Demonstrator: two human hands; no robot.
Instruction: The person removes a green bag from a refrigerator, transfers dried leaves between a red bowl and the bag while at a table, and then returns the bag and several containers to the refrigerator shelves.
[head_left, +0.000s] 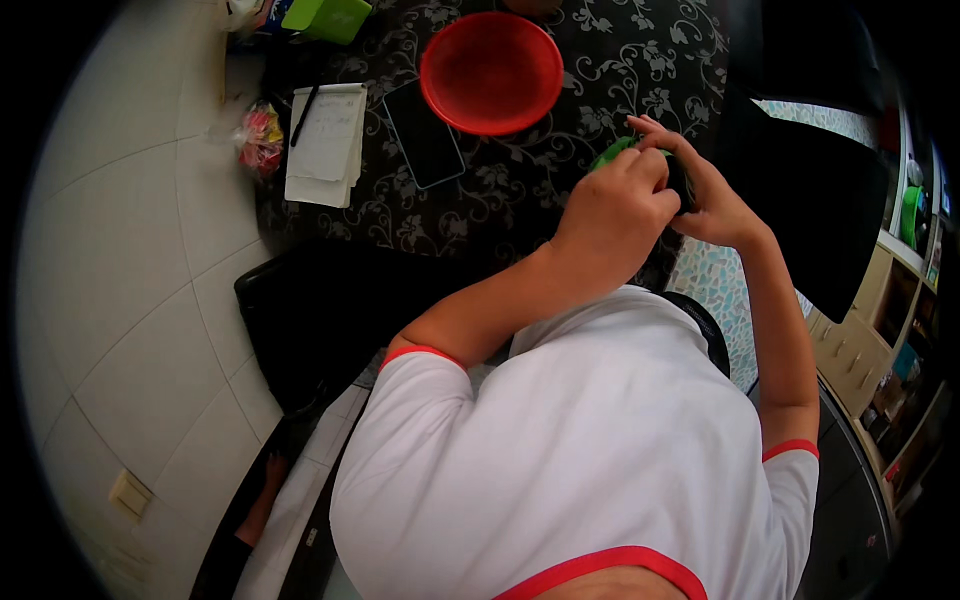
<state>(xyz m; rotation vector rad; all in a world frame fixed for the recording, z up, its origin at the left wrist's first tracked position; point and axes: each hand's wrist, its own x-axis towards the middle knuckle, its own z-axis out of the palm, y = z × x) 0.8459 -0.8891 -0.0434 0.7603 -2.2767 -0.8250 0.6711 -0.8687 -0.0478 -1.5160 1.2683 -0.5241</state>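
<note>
My left hand (619, 199) is closed with its fingers curled over a small green thing (609, 152), thin like a leaf or soft plastic. Most of that green thing is hidden by my fingers, so its kind is unclear. Close against the left hand is my right hand (705, 184), its fingers stretched over the green thing and its thumb near the left thumb. Whether the right fingers grip it cannot be told. Both hands are over the right near part of the table. Beyond them to the left stands a red plastic bowl (491, 71).
On the dark floral tablecloth (487, 202) lie a smartphone (424, 135), a notepad (322, 150) with a black pen (304, 116), a bag of wrapped items (260, 141) and a green box (328, 19). Black chairs (810, 202) flank the table. Another person's arm (262, 499) shows lower left.
</note>
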